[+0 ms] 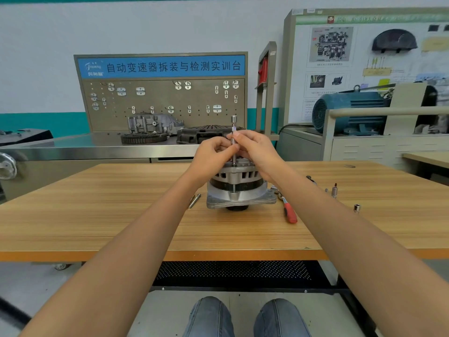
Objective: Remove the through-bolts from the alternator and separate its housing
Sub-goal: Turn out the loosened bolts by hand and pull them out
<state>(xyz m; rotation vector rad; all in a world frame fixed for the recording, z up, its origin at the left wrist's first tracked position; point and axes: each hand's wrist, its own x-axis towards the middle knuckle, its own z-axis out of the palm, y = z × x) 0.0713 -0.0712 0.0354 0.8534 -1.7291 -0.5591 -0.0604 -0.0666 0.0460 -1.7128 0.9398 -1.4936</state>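
Note:
The alternator (239, 190) stands upright, pulley down, on the wooden table (121, 215). A slim metal extension bar with a socket (234, 126) rises vertically from the top of its housing. My left hand (213, 154) and my right hand (255, 149) both pinch the bar's shaft above the housing, fingertips meeting around it. One through-bolt shank (234, 188) shows in the gap on the housing's front side. Two loose bolts (195, 200) lie on the table just left of the alternator.
A red-handled ratchet (289, 211) lies right of the alternator. Small sockets and a bit (334, 190) stand further right, with another socket (356, 207) nearby. Behind the table is a steel bench with gearbox parts (155, 127) and a blue electric motor (349, 113).

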